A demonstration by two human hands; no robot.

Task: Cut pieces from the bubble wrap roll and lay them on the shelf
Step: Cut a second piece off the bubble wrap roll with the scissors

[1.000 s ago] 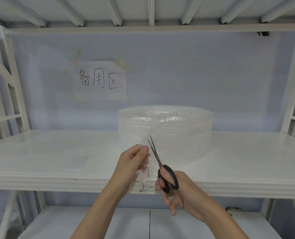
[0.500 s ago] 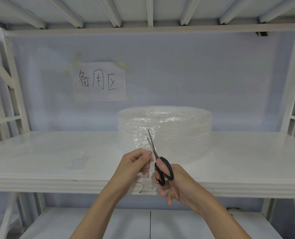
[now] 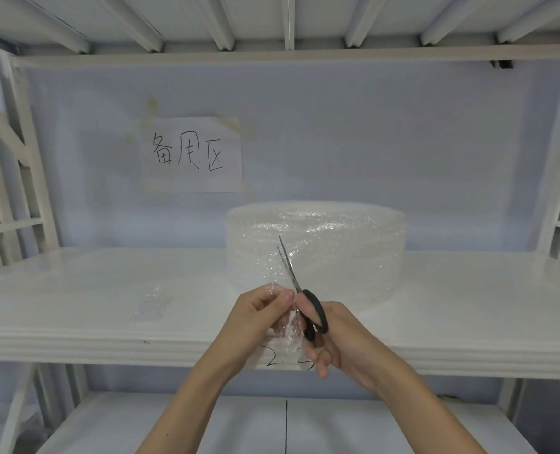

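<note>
Cutting is midway: right hand [image 3: 334, 342] grips scissors [image 3: 299, 298], left hand [image 3: 259, 317] pinches the wrap's loose end [image 3: 290, 326], one cut piece [image 3: 152, 304] already lies left of it, roll [image 3: 316, 253] beyond

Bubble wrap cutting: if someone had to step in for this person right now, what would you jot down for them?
Left hand: pinches the loose strip of bubble wrap at the shelf's front edge.
Right hand: holds the black-handled scissors, blades pointing up and slightly apart, along the strip in front of the roll.
Bubble wrap roll: lies flat on the middle of the white shelf.
Done: one cut piece already lies on the shelf, left of the hands.
Left: finish this cut, lay the piece on the shelf, then cut more. Whether the strip is fully severed cannot be told.
</note>
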